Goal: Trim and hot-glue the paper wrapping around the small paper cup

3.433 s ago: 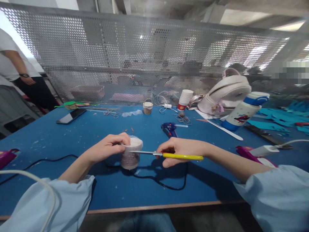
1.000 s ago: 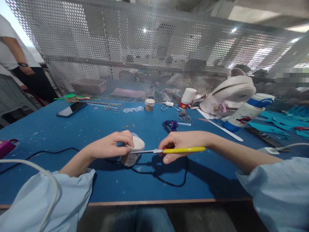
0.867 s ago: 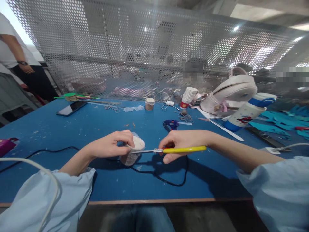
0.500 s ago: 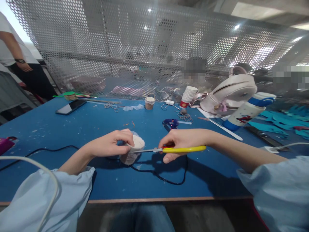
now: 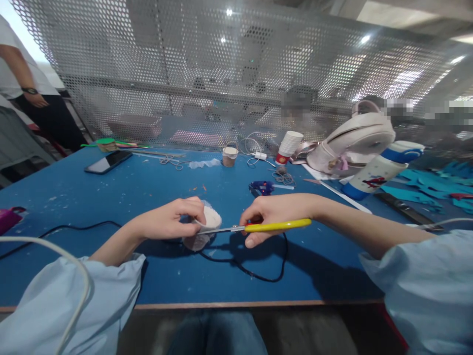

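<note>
My left hand (image 5: 175,218) is closed on the rim of a small whitish cup (image 5: 210,219), which stands on the blue table with some thin, pale material around it. In my right hand (image 5: 268,214) is a pair of scissors (image 5: 279,226) with yellow and red handles. Their blades point left and lie against the near side of the cup, just by my left fingertips. The fingers of my right hand wrap round the handles, and the hand stays above the table. My left fingers partly hide the cup's top, so I cannot tell exactly what the blades have between them.
Behind the cup lies a blue glue gun (image 5: 261,188). Farther back stand a small brown cup (image 5: 229,157), stacked paper cups (image 5: 289,147), a pale backpack (image 5: 351,143) and a bottle (image 5: 382,170). A tablet (image 5: 108,162) lies left. A black cable (image 5: 258,277) curls near the front. A person (image 5: 33,84) stands far left.
My right hand and the scissors have shifted slightly left, with the blades farther along the cup. My left hand and the cup look nearly unmoved.
</note>
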